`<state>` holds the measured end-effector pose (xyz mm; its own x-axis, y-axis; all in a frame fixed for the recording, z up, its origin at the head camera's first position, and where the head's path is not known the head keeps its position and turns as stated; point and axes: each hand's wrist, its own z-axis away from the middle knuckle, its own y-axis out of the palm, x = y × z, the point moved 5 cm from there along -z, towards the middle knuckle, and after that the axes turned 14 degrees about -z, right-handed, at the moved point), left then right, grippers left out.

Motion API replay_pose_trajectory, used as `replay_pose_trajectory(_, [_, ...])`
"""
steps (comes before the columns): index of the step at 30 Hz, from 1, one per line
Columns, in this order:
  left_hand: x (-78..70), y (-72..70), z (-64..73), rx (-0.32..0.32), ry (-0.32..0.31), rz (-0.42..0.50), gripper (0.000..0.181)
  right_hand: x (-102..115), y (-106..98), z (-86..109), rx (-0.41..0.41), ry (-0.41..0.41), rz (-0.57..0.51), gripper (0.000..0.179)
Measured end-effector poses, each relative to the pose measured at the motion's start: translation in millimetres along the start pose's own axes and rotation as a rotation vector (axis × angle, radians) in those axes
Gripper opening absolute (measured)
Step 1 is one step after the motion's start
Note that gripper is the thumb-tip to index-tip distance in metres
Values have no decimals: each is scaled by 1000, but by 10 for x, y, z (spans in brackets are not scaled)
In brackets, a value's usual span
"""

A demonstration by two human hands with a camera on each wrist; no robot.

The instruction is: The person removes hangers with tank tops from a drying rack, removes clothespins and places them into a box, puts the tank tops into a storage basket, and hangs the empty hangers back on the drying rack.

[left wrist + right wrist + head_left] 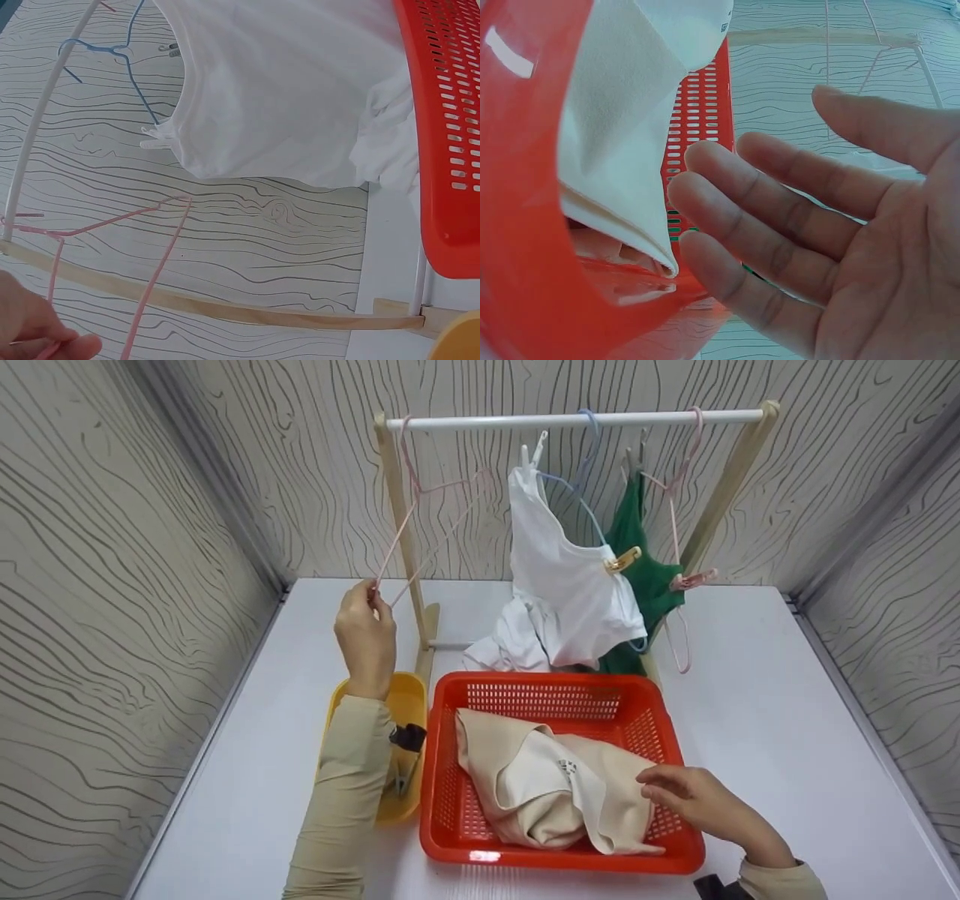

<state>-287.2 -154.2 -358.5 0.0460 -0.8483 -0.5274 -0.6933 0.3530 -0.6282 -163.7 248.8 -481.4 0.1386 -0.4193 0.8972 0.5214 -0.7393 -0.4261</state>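
My left hand [366, 634] pinches the lower corner of a pink clothes hanger [398, 535], whose hook sits over the left end of the white rod [487, 422]. In the left wrist view the thumb and fingers close around the pink hanger [154, 281] at the bottom left. My right hand [701, 804] hovers at the right rim of the red basket [570, 861], its fingers loosely extended with nothing in them. Inside the basket lies a folded beige garment [491, 742] with a white part bearing a small dark print. The right wrist view shows the open palm [900, 277] beside this cloth.
A white shirt [551, 562] hangs from a blue hanger, held by a gold clothespin [624, 560] and a white one. Behind it, a green garment [628, 521] hangs with a pink clothespin [696, 580]. Left of the red basket stands a yellow basket [411, 686] under my left forearm.
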Motion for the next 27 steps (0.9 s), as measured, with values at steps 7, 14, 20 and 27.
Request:
replay_pose_trajectory(7, [-7,-5,47,8,29,-5,22,6,0,-3,1,2,4,31])
replay_pose_trajectory(14, [0,-3,65,34,25,4,23,16,5,-1,7,-8,4,31])
replay_pose_trajectory(20, [9,-3,83,12,40,1,23,41,4,-9,9,-25,-2,31])
replay_pose_trajectory(27, [-24,-51,150,23,80,-11,23,90,9,-15,0,-41,2,30])
